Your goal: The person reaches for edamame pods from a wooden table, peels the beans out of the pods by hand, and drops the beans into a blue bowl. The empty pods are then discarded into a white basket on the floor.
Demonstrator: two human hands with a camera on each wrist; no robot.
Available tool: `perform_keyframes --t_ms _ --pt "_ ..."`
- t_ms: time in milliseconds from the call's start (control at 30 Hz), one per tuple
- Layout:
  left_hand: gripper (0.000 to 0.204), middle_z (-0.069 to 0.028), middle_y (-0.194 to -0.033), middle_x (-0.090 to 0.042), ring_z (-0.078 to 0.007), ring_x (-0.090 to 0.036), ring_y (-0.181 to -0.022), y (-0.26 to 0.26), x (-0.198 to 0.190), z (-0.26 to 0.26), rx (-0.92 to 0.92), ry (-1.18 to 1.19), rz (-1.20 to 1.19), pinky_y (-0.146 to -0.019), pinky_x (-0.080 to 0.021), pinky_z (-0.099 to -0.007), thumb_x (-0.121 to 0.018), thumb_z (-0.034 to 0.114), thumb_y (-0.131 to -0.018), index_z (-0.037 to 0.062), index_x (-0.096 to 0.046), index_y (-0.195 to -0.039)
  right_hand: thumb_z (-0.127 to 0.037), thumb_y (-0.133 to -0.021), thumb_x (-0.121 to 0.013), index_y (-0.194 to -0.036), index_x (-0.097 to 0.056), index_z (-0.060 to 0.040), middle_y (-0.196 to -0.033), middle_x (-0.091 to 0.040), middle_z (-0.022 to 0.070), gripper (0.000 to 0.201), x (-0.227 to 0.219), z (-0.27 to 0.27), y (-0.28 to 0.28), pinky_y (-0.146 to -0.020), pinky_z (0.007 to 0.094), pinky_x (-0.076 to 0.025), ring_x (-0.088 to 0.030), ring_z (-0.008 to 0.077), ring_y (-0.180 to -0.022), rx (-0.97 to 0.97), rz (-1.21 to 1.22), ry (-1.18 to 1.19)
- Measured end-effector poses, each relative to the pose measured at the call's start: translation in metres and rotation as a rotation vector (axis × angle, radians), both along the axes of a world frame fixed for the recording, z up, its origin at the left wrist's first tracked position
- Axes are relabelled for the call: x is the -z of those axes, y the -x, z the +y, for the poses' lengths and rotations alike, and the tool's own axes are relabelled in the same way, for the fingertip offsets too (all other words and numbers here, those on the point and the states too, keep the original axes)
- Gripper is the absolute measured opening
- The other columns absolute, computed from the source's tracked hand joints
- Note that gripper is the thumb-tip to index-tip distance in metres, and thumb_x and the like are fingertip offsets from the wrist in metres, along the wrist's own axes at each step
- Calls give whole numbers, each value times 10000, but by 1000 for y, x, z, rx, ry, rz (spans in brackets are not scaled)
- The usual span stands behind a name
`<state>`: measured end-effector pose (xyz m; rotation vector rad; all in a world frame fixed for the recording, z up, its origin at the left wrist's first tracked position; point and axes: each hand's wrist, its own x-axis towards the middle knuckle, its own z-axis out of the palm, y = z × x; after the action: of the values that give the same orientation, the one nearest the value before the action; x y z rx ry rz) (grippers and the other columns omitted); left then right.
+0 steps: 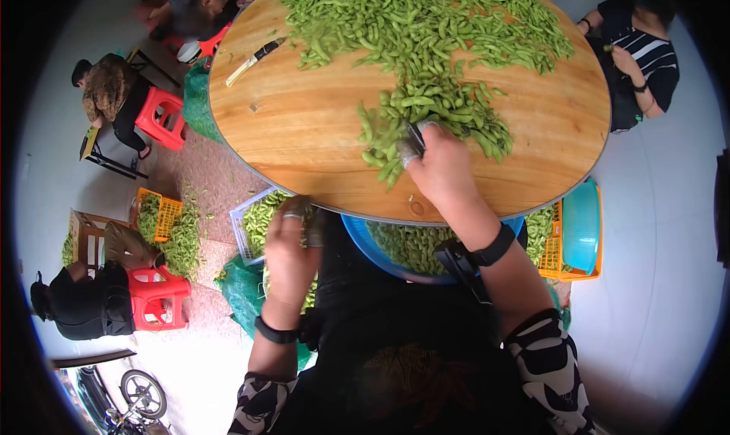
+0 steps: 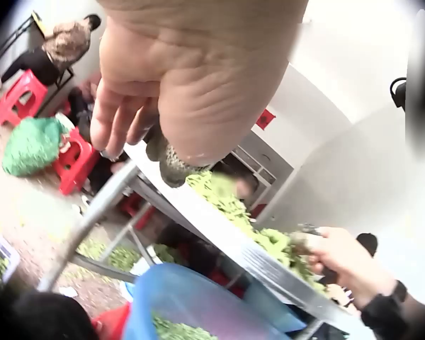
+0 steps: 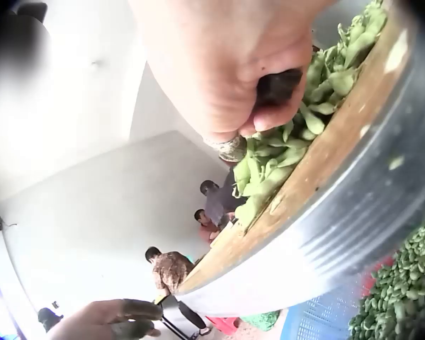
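A heap of green soybean pods [image 1: 449,100] lies near the front of the round wooden table [image 1: 266,131]. My right hand [image 1: 445,165] is at the heap's near edge, gripping a tool by its black handle [image 3: 278,88]; the tool's working end is hidden. Silvery wrapping covers some of its fingertips [image 3: 230,147]. My left hand [image 1: 291,249] hangs off the table's front edge, left of the blue tub [image 1: 357,230], its fingers loosely bent in the left wrist view. Dark covers sit on its thumb and some fingers [image 3: 138,309]. No pod shows in it.
A larger spread of pods [image 1: 380,17] fills the table's far side. A slim black-and-pale tool [image 1: 255,61] lies at the left. Beneath the front edge stand a pale crate [image 1: 237,222] and an orange crate [image 1: 597,264]. Other people sit around on red stools [image 1: 161,119].
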<state>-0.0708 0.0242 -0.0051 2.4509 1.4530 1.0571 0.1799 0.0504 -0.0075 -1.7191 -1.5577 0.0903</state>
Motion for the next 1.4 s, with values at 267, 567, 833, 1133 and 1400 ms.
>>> perform_keyframes --t_ms 267,567,833,1133,1400 --pt "235 -171 -1061 -609 -363 -604 -907 -107 6 26 279 -26 -26 -789 -511 -417 -693 57 -739 22 -665 -970 -55 -825 -687 -976 -628 -25 -653 -550 -49 164 10 -39 -33 -448 235 -351 -450 27 -531 -10 845 260" --pt "285 -141 -1020 -583 -345 -598 -844 -135 5 43 300 16 -156 -700 -514 -421 -687 40 -586 44 -634 -866 -66 -851 -664 -998 -623 -40 -658 -546 -43 156 8 -44 -45 -425 230 -328 -418 26 -494 -48 1147 148" --pt "190 -144 -888 -629 -293 -641 -694 -128 -9 20 363 11 -111 -590 -524 -364 -677 50 -771 35 -641 -957 -57 -863 -642 -1047 -613 -20 -763 -591 -27 190 -16 -55 -35 -557 225 -404 -493 38 -650 -166 1047 189" --pt "179 4 -821 -624 -58 -547 -648 -109 -2 17 434 1100 -783 -596 -464 -207 -597 57 -921 -3 -614 -1088 -46 -896 -554 -1173 -558 17 -852 -649 75 283 4 -77 -37 -680 267 -492 -613 122 -753 -251 596 89" --pt "133 -16 -831 -647 -58 -548 -660 -111 -1 15 521 991 -745 -578 -457 -207 -606 43 -919 -9 -627 -1039 -18 -910 -518 -1131 -564 8 -815 -607 12 227 -2 -90 -33 -667 241 -475 -570 78 -731 -391 552 200"
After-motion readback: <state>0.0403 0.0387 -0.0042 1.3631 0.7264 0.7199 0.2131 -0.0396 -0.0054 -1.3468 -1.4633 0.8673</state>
